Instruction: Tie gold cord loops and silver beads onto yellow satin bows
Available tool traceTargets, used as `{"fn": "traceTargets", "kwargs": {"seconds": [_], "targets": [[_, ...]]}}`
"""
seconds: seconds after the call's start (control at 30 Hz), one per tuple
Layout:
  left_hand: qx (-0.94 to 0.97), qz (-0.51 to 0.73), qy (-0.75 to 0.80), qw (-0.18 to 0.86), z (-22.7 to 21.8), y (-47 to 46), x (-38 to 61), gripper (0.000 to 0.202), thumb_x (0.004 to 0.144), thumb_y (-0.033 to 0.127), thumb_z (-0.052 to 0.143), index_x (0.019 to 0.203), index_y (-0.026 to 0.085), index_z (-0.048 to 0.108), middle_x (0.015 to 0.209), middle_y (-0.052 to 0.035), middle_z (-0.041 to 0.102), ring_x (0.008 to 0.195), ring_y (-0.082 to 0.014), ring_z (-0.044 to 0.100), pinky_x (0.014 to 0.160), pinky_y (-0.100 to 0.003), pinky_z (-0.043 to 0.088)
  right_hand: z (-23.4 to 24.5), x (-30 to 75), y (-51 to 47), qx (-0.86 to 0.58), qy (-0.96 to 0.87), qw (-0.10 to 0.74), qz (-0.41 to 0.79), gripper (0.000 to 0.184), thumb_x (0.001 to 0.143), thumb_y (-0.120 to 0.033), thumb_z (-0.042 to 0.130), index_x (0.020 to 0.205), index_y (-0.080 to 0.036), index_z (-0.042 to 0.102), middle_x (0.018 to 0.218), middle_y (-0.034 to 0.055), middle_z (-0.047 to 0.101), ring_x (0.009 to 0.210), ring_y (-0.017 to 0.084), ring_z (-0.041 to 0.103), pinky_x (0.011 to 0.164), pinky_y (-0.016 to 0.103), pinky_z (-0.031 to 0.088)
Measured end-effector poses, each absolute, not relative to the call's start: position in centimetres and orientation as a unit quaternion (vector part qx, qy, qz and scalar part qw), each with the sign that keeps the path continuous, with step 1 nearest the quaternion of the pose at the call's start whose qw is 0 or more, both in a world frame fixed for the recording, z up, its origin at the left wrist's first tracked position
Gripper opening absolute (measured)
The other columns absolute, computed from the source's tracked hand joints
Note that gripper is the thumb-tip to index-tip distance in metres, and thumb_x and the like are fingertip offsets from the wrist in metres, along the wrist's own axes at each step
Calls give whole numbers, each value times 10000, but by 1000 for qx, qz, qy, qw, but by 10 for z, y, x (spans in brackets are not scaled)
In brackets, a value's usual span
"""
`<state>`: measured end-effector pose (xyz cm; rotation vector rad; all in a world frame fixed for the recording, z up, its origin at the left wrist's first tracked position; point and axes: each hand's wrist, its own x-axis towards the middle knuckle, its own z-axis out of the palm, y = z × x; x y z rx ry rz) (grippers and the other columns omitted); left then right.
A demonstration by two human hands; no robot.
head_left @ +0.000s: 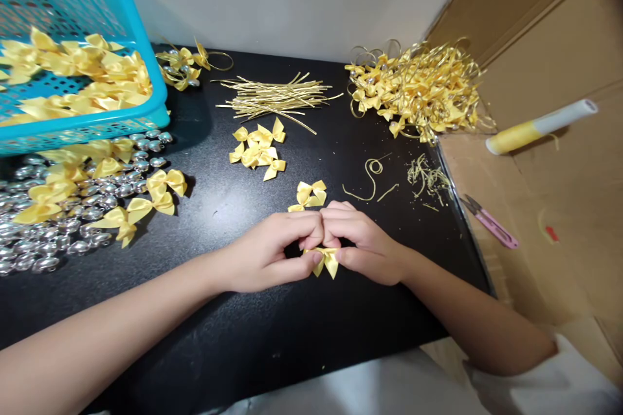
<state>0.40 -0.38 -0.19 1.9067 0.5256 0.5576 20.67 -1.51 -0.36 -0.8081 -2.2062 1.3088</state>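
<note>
Between the fingers of both hands is a yellow ribbon bow [326, 262], its two pointed tails hanging toward me. My left hand [287, 249] pinches its left side with thumb and forefinger. From the other side, my right hand [363, 243] grips it the same way, and the knuckles of the two hands meet. The upper part of the bow is hidden by my fingers. Just beyond the hands lie loose yellow bows [310, 193]. Farther off sit a small heap of bows [257, 150] and a bundle of gold cord lengths [277, 98].
A blue basket [158, 107] of bows stands at the left, with silver beads [68, 233] before it. Finished-looking bow loops [418, 87] are piled at the back right. Thread scraps [428, 178], pink-handled snips [491, 224] and a yellow-and-white roll [540, 126] lie at right.
</note>
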Motion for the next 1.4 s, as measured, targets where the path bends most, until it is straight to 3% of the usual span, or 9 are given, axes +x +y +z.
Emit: {"fn": "traceTargets", "kwargs": {"seconds": [0.23, 0.67, 0.8, 0.9, 0.97, 1.07, 1.13, 1.27, 1.4], "targets": [[745, 211, 240, 586, -2, -1, 0, 233, 914, 238, 508, 703, 187, 423, 655, 29, 495, 622, -106, 430, 577, -219, 374, -6, 206, -15, -282, -785, 265, 483, 233, 853, -247, 436, 651, -213, 327, 658, -32, 421, 711, 142, 403, 725, 318, 311], [703, 239, 234, 627, -3, -2, 1, 233, 902, 165, 503, 689, 183, 409, 680, 25, 511, 626, -94, 449, 576, -202, 402, -8, 208, -14, -284, -774, 302, 478, 216, 854, -259, 473, 665, -214, 381, 680, -24, 459, 708, 142, 428, 712, 313, 364], [704, 264, 265, 604, -8, -5, 0, 171, 858, 134, 528, 756, 194, 405, 716, 16, 556, 640, -95, 495, 610, -213, 446, -10, 212, -13, -377, -767, 364, 370, 121, 885, -287, 485, 902, -206, 573, 846, 25, 607, 837, 181, 530, 814, 363, 426], [712, 266, 266, 593, -9, -6, -1, 122, 808, 99, 534, 819, 187, 450, 728, 15, 569, 638, -99, 521, 604, -214, 459, -12, 210, -12, -481, -788, 305, 233, 274, 933, -273, 475, 1164, -219, 613, 1125, 74, 633, 1059, 228, 505, 959, 429, 377], [726, 254, 255, 586, -8, -5, -2, 94, 800, 86, 503, 837, 171, 521, 687, 23, 569, 602, -95, 519, 580, -206, 448, -13, 208, -12, -513, -801, 246, 185, 310, 951, -299, 482, 1224, -251, 623, 1289, 82, 574, 1161, 259, 443, 993, 460, 339], [729, 237, 253, 590, -8, -4, -5, 208, 838, 93, 437, 868, 156, 633, 649, 14, 606, 566, -97, 537, 554, -207, 434, -15, 205, -12, -535, -800, 224, 154, 235, 955, -314, 500, 1064, -273, 705, 1279, 61, 585, 1168, 266, 435, 977, 462, 332], [699, 251, 278, 609, -9, -3, -5, 256, 836, 93, 416, 780, 155, 658, 632, -3, 612, 564, -109, 548, 547, -225, 432, -17, 205, -12, -552, -785, 249, 133, 190, 936, -320, 538, 965, -257, 715, 1188, 57, 624, 1131, 257, 461, 961, 448, 341], [543, 393, 322, 669, -7, 3, -1, 184, 744, 144, 417, 583, 185, 495, 533, 1, 472, 478, -121, 466, 470, -267, 394, -21, 208, -11, -560, -781, 254, 105, 170, 854, -366, 650, 967, -247, 694, 1168, 66, 633, 1116, 276, 473, 925, 454, 337], [449, 446, 339, 696, -7, 8, 1, 314, 836, 323, 392, 550, 208, 329, 509, 35, 309, 399, -93, 347, 403, -261, 314, -21, 208, -10, -541, -797, 245, 106, 72, 852, -319, 653, 845, -249, 663, 1140, 51, 654, 1099, 274, 490, 906, 446, 324]]}}
